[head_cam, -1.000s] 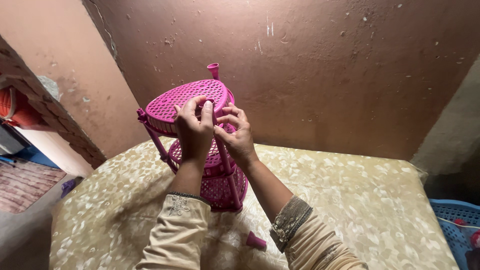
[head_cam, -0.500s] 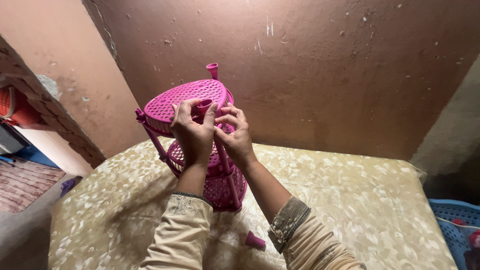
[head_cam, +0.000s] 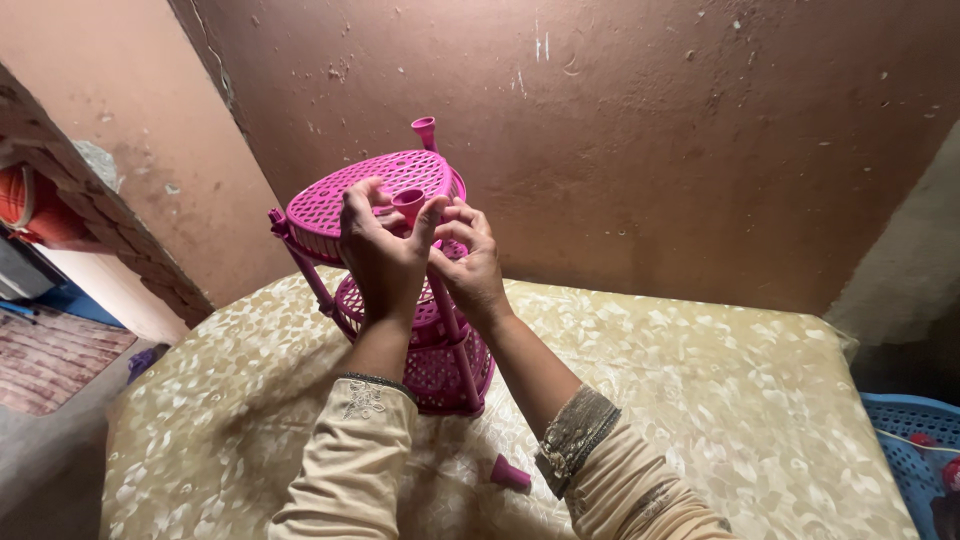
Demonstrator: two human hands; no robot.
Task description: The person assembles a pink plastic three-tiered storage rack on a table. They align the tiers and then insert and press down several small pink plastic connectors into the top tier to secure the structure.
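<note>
Pink rack (head_cam: 400, 290): three tiers, standing on the bed (head_cam: 700, 400). Likely light, stiff, brittle lattice. Left hand (head_cam: 380, 250) and right hand (head_cam: 470, 265) are pinching a small cap (head_cam: 408, 203) at the top rim. Best hold: the posts below. Spare cap (head_cam: 510, 473) is lying nearer the wrists.

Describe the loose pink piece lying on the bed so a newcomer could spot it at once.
Start at the bed with the cream floral cover, where a pink plastic tiered rack stands near the wall. Come toward the camera to the gap between the person's two forearms. The small pink connector cap lies there on its side, alone on the cover, unlike the matching cap between the left hand and right hand.
</note>
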